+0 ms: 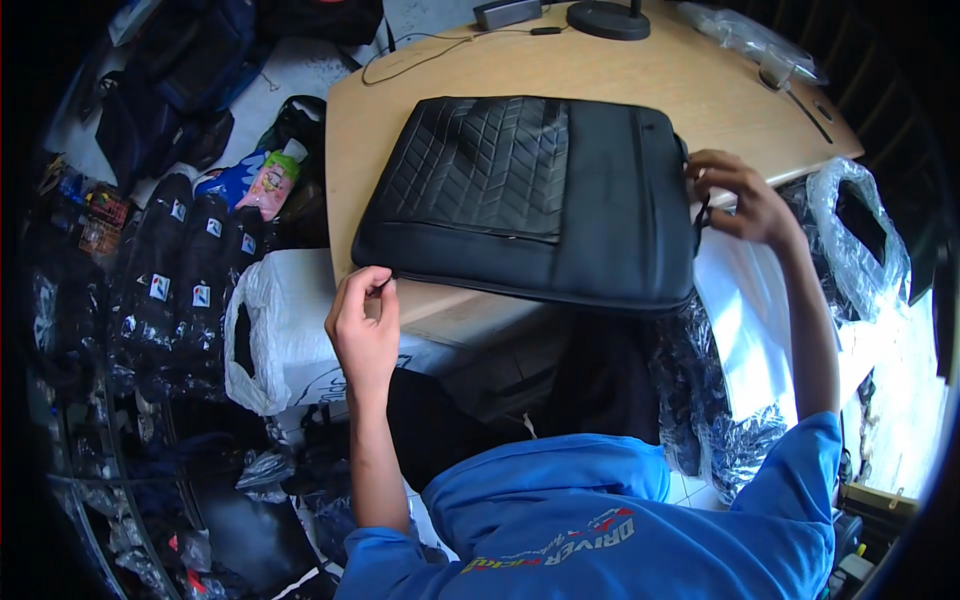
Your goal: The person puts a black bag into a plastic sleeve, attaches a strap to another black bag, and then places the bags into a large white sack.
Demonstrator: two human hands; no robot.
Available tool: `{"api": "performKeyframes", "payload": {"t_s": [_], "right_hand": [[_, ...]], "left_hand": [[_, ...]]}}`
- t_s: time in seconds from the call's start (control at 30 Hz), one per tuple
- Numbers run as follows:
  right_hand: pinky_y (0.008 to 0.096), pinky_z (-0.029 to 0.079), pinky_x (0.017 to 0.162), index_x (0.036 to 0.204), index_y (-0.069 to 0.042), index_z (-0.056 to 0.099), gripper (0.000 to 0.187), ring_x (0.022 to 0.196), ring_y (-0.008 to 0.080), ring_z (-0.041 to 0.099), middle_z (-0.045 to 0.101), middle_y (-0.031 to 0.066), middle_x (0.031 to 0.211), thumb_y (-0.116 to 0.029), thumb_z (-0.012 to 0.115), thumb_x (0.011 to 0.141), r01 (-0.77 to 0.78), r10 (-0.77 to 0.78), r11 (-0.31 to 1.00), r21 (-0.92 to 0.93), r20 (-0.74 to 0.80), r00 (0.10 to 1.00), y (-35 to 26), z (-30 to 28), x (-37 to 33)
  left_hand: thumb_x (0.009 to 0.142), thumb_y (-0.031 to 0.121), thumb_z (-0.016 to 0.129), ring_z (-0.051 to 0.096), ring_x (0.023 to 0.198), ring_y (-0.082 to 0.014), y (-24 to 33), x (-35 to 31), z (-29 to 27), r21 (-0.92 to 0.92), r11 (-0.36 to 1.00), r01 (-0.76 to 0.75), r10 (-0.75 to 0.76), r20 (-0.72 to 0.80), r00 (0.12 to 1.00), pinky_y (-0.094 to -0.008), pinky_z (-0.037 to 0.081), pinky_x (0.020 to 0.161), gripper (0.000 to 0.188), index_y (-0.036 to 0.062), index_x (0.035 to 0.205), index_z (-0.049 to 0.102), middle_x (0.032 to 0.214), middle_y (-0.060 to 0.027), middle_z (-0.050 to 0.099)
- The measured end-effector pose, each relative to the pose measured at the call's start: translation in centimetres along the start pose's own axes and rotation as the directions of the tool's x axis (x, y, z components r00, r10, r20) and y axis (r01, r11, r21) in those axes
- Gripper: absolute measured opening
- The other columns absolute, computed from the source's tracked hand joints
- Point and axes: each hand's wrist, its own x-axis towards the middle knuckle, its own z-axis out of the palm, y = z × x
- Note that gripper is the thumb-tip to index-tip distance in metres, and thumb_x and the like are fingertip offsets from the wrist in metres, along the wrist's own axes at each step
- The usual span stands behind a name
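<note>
A flat black bag (610, 195) lies on its back across the wooden desk, a quilted chevron panel covering much of its upper side. At its near left corner my left hand (364, 325) is closed in a pinch, thumb and forefinger at the bag's edge by the seam. A small dark bit shows between those fingertips, too little of it to name. My right hand (745, 200) reaches the bag's right end, its fingers curled around a short black loop like a handle. The bag's underside is hidden.
The desk (350, 130) carries a black round lamp base (608, 18), a dark adapter box (506, 13) with a cable, and clear plastic wrapping (750, 40). A white plastic bag (290, 330) stands left. Plastic-wrapped black goods (165, 290) are stacked beyond it; more wrapped goods (700, 400) sit right.
</note>
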Motion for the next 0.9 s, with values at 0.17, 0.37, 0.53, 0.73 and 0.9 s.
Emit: {"api": "performKeyframes", "payload": {"t_s": [0.17,0.37,0.53,0.73,0.9], "right_hand": [[0.0374,0.045,0.091,0.088,-0.001,0.06,0.019,0.101,0.0293,0.058,0.063,0.0114,0.111,-0.004,0.056,0.07,-0.084,0.087,0.988,-0.13,0.021,0.996,6.1,-2.9,0.2],[0.0367,0.047,0.089,0.105,-0.008,0.065,0.027,0.1,0.0278,0.06,0.063,0.0088,0.112,-0.008,0.064,0.079,-0.098,0.086,0.963,-0.252,-0.059,0.995,10.1,-2.7,3.2],[0.0337,0.053,0.078,0.108,-0.006,0.061,0.031,0.09,0.0247,0.064,0.066,0.0093,0.103,-0.006,0.059,0.078,-0.227,0.193,0.973,-0.051,-0.369,0.909,9.7,-2.6,0.5],[0.0363,0.05,0.079,0.094,-0.005,0.068,0.023,0.087,0.03,0.065,0.067,0.0159,0.09,-0.012,0.057,0.075,-0.696,0.389,0.71,-0.105,-0.766,0.513,14.7,-10.0,-13.0],[0.04,0.048,0.087,0.098,-0.007,0.068,0.028,0.1,0.0331,0.061,0.065,0.0181,0.102,-0.017,0.057,0.075,-0.97,0.794,0.169,-0.177,-0.558,0.241,18.6,-14.9,-20.4]], "left_hand": [[0.077,-0.006,0.062,0.062,0.072,-0.0207,1.0,-0.5,0.5,-0.019,1.0,0.018,-0.017,0.044,0.999,-0.0293,0.048,0.068,0.012,-0.0009,0.088,0.06,0.079,-0.0096,0.062],[0.079,-0.004,0.061,0.058,0.076,-0.0171,2.2,-1.0,2.6,-0.047,0.999,0.011,-0.004,0.149,0.989,-0.029,0.047,0.072,0.014,-0.0011,0.093,0.059,0.082,-0.0079,0.061],[0.076,0.001,0.065,0.054,0.096,-0.03,3.3,-0.8,2.8,0.131,0.987,-0.097,0.076,0.158,0.984,-0.0363,0.045,0.082,0.027,-0.0001,0.101,0.056,0.105,-0.0146,0.052],[0.073,0.011,0.071,0.05,0.105,-0.0336,5.3,1.0,5.1,0.195,0.889,-0.415,0.376,0.208,0.903,-0.0426,0.041,0.089,0.037,0.0018,0.108,0.06,0.113,-0.0143,0.052],[0.075,0.007,0.069,0.054,0.099,-0.0341,5.0,1.5,6.5,0.113,0.862,-0.493,0.445,0.295,0.846,-0.044,0.042,0.086,0.024,0.0005,0.098,0.064,0.104,-0.0134,0.058]]}}
